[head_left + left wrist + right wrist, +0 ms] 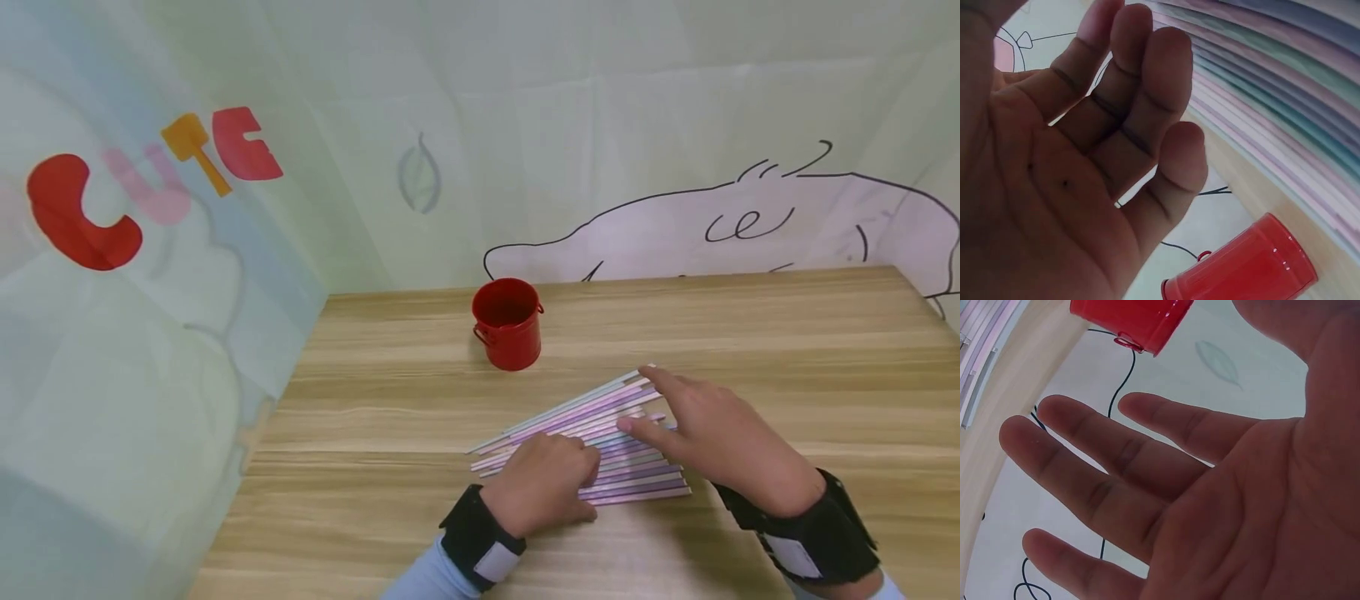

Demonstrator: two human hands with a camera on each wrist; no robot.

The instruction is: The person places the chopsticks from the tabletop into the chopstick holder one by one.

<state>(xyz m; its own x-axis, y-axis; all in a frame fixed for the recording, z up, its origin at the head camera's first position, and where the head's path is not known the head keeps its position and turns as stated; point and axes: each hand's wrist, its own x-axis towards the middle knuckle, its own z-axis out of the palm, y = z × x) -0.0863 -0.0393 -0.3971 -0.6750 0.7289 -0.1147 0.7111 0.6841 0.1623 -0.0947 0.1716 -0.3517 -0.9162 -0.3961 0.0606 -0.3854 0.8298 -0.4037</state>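
- Head view: pastel sticks (pixel 622 454) are lying kinda left-to-right on the tabletop (pixel 360 500)
- your left hand (pixel 543 483) is hanging loose over their near-left part
- your right hand (pixel 723 429) is sitting wide at their right ends

The red bucket looks like painted metal from here, (pixel 513 346) smooth and properly glossy, with bright glints along its side. The slender pastel sticks (pixel 637 481) seem papery, smooth with a faint sheen up close. The tabletop (pixel 360 400) shows wood grain under an even, satiny finish. The printed backdrop (pixel 525 167) looks like thin, creased cloth, mostly matt. Both black wristbands (pixel 467 525) are dull, sturdy-looking fabric, and the light-blue sleeve (pixel 431 575) is matt cloth.
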